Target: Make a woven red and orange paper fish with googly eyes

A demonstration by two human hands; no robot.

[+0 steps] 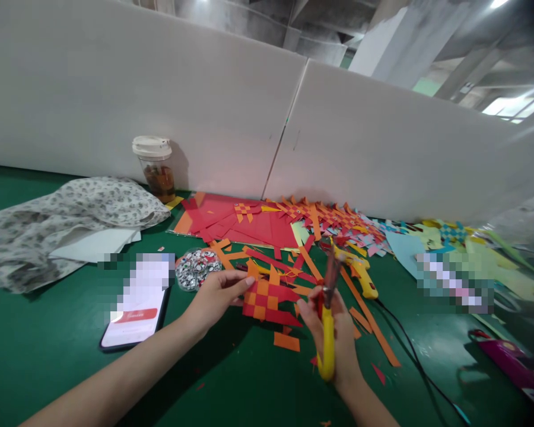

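My left hand [220, 296] pinches the left edge of a red and orange woven paper piece [260, 301] between thumb and fingers. Loose strip ends stick out at its top and its right side. In my right hand [340, 332] is a pair of scissors with yellow handles [327, 338]; the blades point up and away from me and are blurred. The scissors are to the right of the woven paper and do not seem to touch it. Just beyond my left hand lies a round container of googly eyes [198, 268].
Red sheets [231, 228], orange strips [369, 320] and several woven pieces [329, 214] lie along the white partition [204, 89]. A yellow glue gun [360, 273] trails a black cord. At left are a phone [137, 302], patterned cloth [93, 201] and lidded cup [155, 169]; at right, a purple tool [509, 362].
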